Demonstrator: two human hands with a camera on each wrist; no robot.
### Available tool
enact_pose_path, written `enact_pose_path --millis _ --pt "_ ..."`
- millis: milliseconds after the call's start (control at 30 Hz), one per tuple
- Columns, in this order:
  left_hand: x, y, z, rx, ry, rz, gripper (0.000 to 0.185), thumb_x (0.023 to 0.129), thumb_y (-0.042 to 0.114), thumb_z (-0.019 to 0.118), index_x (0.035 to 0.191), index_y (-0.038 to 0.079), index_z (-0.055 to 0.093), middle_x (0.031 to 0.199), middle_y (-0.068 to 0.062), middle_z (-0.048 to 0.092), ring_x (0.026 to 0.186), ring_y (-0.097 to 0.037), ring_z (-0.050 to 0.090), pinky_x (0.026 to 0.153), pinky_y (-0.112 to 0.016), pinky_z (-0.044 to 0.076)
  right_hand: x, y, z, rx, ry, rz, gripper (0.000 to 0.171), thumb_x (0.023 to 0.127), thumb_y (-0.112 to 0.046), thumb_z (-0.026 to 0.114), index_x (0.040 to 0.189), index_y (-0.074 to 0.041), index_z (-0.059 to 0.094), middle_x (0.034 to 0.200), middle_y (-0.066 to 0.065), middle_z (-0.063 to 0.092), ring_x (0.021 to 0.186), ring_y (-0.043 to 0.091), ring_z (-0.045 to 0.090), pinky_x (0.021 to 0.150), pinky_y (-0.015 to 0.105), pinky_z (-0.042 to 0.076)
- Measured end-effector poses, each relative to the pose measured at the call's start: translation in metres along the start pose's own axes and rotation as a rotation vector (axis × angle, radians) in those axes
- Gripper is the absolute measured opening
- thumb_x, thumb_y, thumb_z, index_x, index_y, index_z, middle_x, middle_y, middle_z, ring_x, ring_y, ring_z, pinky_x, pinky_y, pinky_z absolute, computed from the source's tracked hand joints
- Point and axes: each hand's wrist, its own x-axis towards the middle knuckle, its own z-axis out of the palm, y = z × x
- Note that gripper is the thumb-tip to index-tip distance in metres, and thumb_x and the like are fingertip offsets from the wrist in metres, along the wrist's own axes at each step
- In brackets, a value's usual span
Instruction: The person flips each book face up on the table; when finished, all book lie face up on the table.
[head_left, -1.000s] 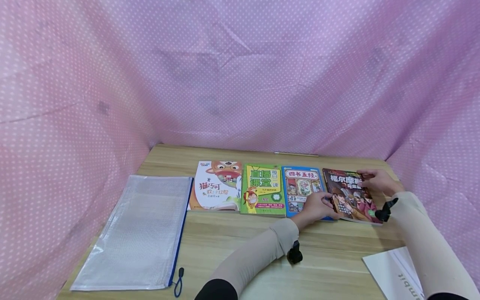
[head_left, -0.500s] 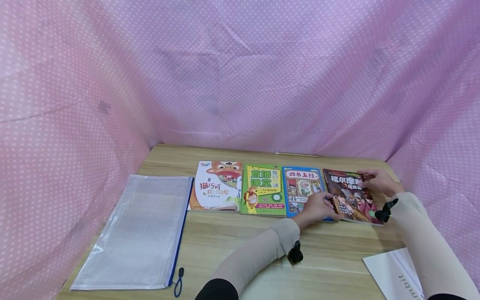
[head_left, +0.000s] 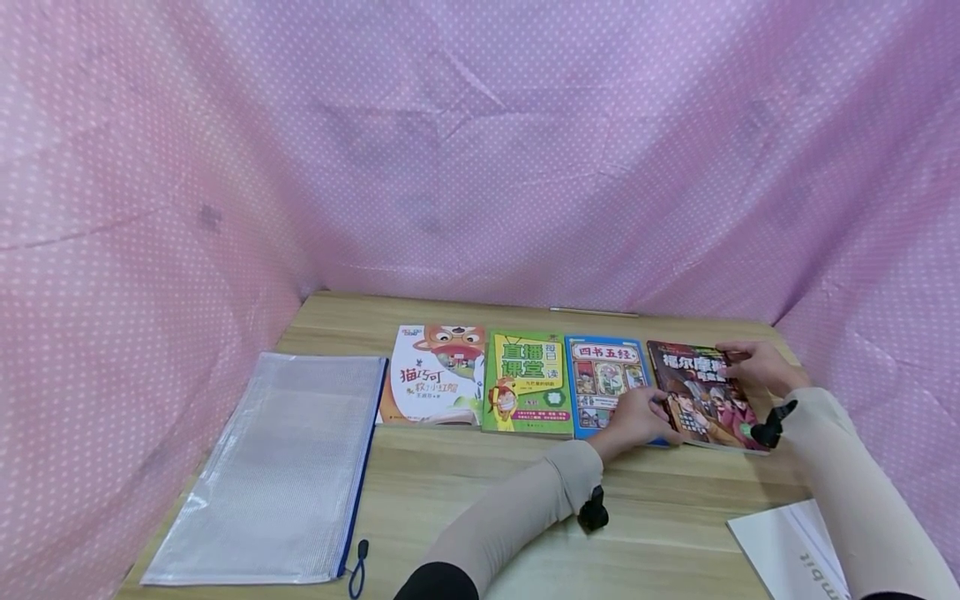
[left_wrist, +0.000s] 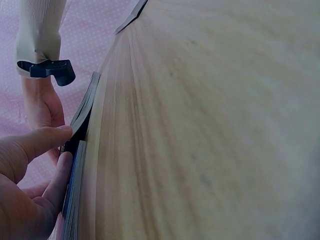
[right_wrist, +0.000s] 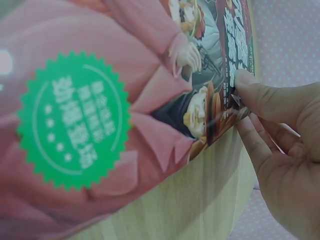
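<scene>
In the head view a row of paperback books lies on the wooden table, with a dark illustrated book (head_left: pixel 701 396) at its right end. My right hand (head_left: pixel 765 367) pinches this book's right edge; in the right wrist view the thumb (right_wrist: pixel 260 97) lies on the cover and the other fingers are at the edge below. At the book's lower left side, my left hand (head_left: pixel 637 419) pinches it between thumb and index finger, overlapping the blue book (head_left: pixel 606 375). From the left wrist, a dark gap shows beneath the dark book's edge (left_wrist: pixel 86 107).
Left of the blue book lie a green book (head_left: pixel 527 379) and a white book (head_left: pixel 435 375). A clear mesh zip pouch (head_left: pixel 270 467) with blue trim covers the table's left side. A pencil (head_left: pixel 592 312) lies at the back; a white booklet (head_left: pixel 780 537) is at front right.
</scene>
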Motion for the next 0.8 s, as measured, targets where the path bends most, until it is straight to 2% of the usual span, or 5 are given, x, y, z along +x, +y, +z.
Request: enact_pose_path --millis 267,467,600,700,800 --pt "-0.0030 0.0022 -0.0014 0.013 -0.003 0.003 0.056 0.070 0.005 0.093 0.122 0.011 0.072 0.071 0.006 0.063 0.061 -0.005 0.056 0.066 -0.020 0.052 0.0006 0.0021 -0.0007 -0.016 -0.006 0.012 0.068 0.095 -0.015 0.072 0.148 0.013 0.039 0.148 0.042 0.036 0.137 0.058 0.039 0.091 0.026 0.055" --pt "-0.0030 0.0028 0.0004 0.028 -0.001 -0.010 0.056 0.071 0.004 0.092 0.122 0.010 0.072 0.070 0.007 0.063 0.061 -0.005 0.056 0.066 -0.020 0.053 -0.0037 -0.0027 -0.0007 0.010 -0.014 0.019 0.069 0.095 -0.012 0.071 0.149 0.013 0.037 0.149 0.042 0.035 0.139 0.058 0.035 0.077 0.006 0.045" --pt "-0.0029 0.0025 0.0012 0.034 -0.005 -0.015 0.057 0.072 0.003 0.091 0.125 0.010 0.071 0.071 0.007 0.063 0.062 -0.006 0.056 0.063 -0.021 0.052 -0.0044 -0.0037 -0.0003 0.015 -0.012 0.020 0.068 0.095 -0.011 0.070 0.149 0.013 0.037 0.149 0.042 0.034 0.138 0.058 0.036 0.077 0.005 0.044" --pt "-0.0028 0.0022 0.0009 0.033 -0.012 -0.015 0.058 0.072 0.002 0.090 0.126 0.010 0.070 0.072 0.007 0.063 0.061 -0.006 0.056 0.062 -0.022 0.052 -0.0030 -0.0021 0.0004 0.005 -0.007 0.018 0.068 0.095 -0.011 0.070 0.149 0.013 0.037 0.149 0.042 0.035 0.138 0.059 0.037 0.083 0.013 0.051" --pt "-0.0024 0.0022 0.0010 0.029 -0.012 -0.023 0.058 0.072 0.001 0.090 0.126 0.010 0.070 0.072 0.007 0.063 0.060 -0.006 0.057 0.060 -0.022 0.051 -0.0012 -0.0005 0.0015 -0.012 -0.004 0.018 0.067 0.095 -0.011 0.070 0.149 0.013 0.038 0.149 0.042 0.035 0.138 0.059 0.037 0.098 0.037 0.054"
